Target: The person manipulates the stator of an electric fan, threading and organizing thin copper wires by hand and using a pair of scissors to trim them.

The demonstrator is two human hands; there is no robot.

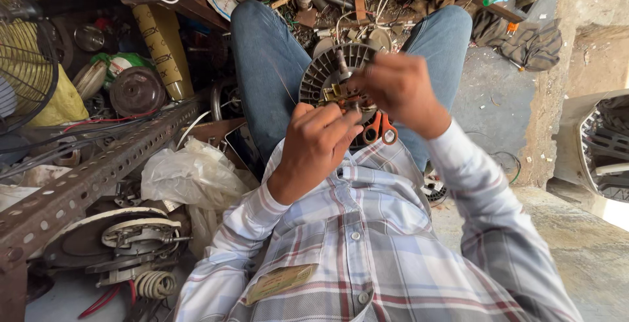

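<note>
Daylight, fairly bright, strongest glare far right of the finned motor housing (pixel 334 73). Dim shadow up-left of it. Right hand (pixel 400 89) slightly motion-blurred. Strong fisheye bend twd frame edges.

Cramped quarters on a cluttered workshop floor

A perforated steel angle bar (pixel 98 168), a crumpled plastic bag (pixel 193 174) and a wire fan guard (pixel 26 60) block the worker's left; bare concrete floor (pixel 488 86) beyond the right knee offers open passage, while tangled scrap (pixel 354 7) crowds the space ahead.
</note>
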